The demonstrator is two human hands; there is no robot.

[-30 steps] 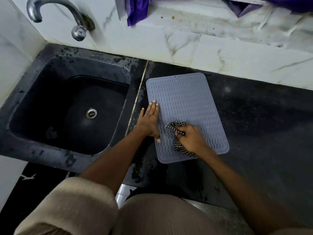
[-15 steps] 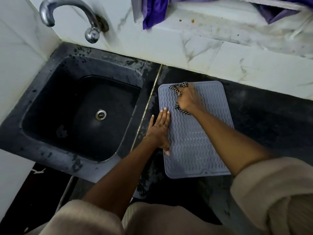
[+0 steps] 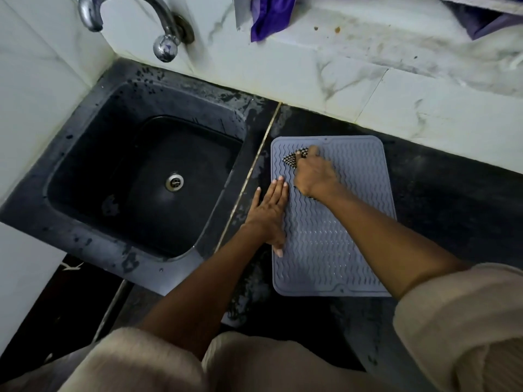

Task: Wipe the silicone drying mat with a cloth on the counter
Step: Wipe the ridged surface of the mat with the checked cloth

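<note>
Right hand (image 3: pixel 312 176) barely shifted, fingers bunched gripping cloth (image 3: pixel 293 159) on mat (image 3: pixel 325 244); left hand (image 3: pixel 270 213) flat.

Grey wavy-ribbed silicone mat (image 3: pixel 334 239) flat on dark counter (image 3: pixel 452 199); checked cloth (image 3: pixel 293 159) bunched at far-left corner.

We look from a single head-worn camera, facing steeply down; the table (image 3: pixel 441 193) lies close beneath us. Its wide lens bends the edges.
</note>
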